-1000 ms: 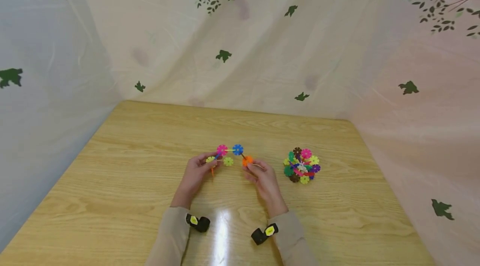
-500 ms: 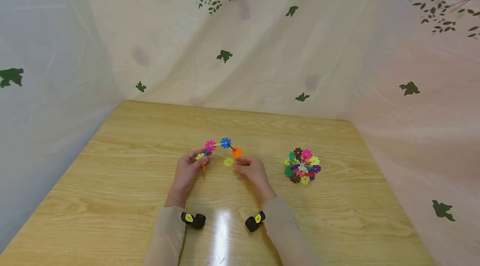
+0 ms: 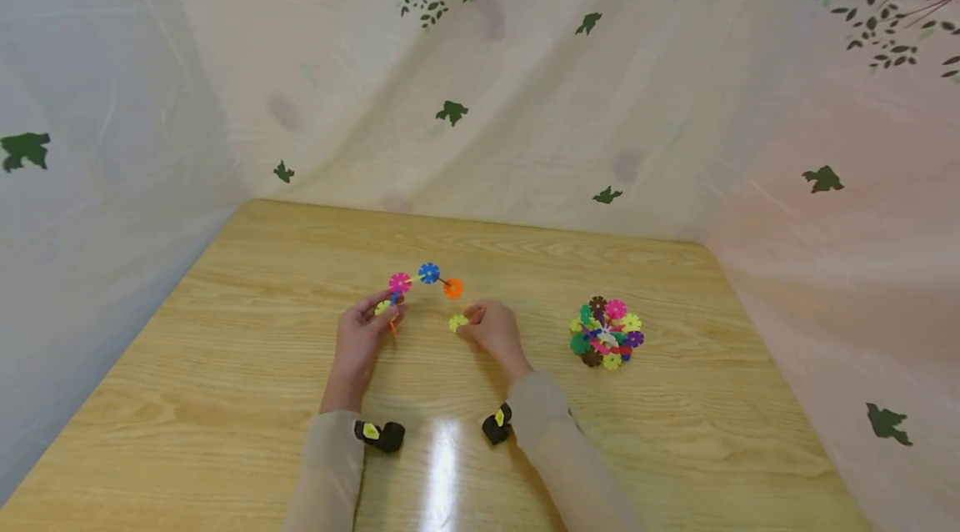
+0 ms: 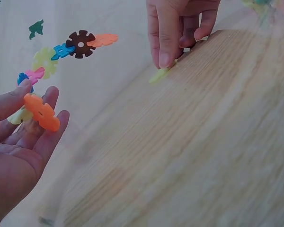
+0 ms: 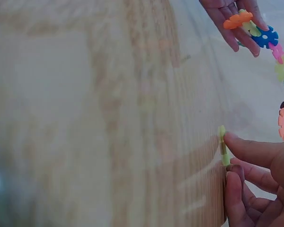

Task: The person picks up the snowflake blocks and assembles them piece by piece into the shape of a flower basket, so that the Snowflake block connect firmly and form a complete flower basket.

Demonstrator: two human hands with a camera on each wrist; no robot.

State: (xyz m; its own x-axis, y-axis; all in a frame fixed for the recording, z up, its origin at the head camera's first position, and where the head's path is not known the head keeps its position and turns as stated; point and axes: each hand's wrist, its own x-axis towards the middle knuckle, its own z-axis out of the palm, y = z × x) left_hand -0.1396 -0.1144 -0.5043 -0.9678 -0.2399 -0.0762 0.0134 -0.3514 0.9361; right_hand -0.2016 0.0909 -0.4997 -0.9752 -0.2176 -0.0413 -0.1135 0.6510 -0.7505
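My left hand point(image 3: 358, 342) holds one end of a curved chain of interlocking notched plastic discs point(image 3: 429, 273) above the table. Its thumb and fingers grip near a yellow disc, with an orange disc point(image 4: 41, 112) beside it. From there the chain runs through blue, pink, yellow, blue and brown discs to a free orange disc point(image 3: 453, 288). Down at the tabletop, my right hand point(image 3: 495, 335) pinches a loose yellow-green disc point(image 3: 457, 323) between thumb and fingers. In the right wrist view that disc point(image 5: 223, 146) appears edge-on, at the fingertips.
To the right on the wooden table point(image 3: 225, 365) sits a round cluster of joined multicoloured discs point(image 3: 606, 333). Pale curtains point(image 3: 337, 123) with leaf and bird prints hang behind the table and at both sides. Each wrist carries a small black camera point(image 3: 386, 437).
My right hand has let go of the chain's orange disc and moved left to the yellow-green disc on the table, which it now pinches. My left hand has carried the chain left.
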